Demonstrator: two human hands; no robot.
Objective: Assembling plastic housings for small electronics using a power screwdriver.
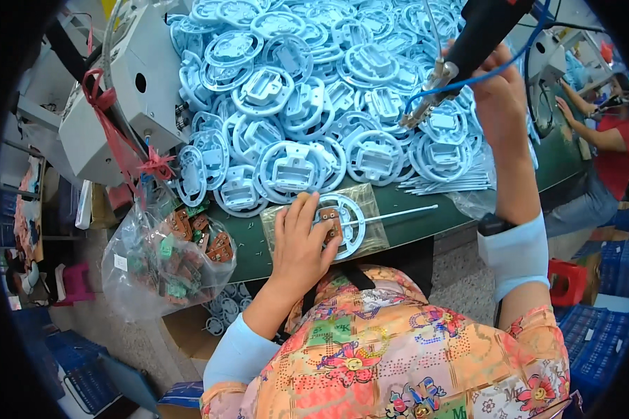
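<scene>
My left hand [299,241] lies over a round light-blue plastic housing [355,222], holding it down with fingers and thumb. A small brown circuit board [330,225] sits in the housing, next to my thumb. From the housing a thin light-blue rod [402,212] extends to the right. Beneath them is a yellowish clear plastic mat [376,241]. My right hand [500,87] is raised at the upper right, its fingers closed around a black power screwdriver [474,38]. The tool partly hides those fingers. Its metal tip [416,115] points down to the left, above the piled housings.
A large heap of light-blue housings [279,91] covers the far side of the green table [426,234]. Thin rods [451,183] lie at right. A clear bag of circuit boards [171,269] hangs at the left edge, below a grey machine [119,105]. Another person [608,140] works at far right.
</scene>
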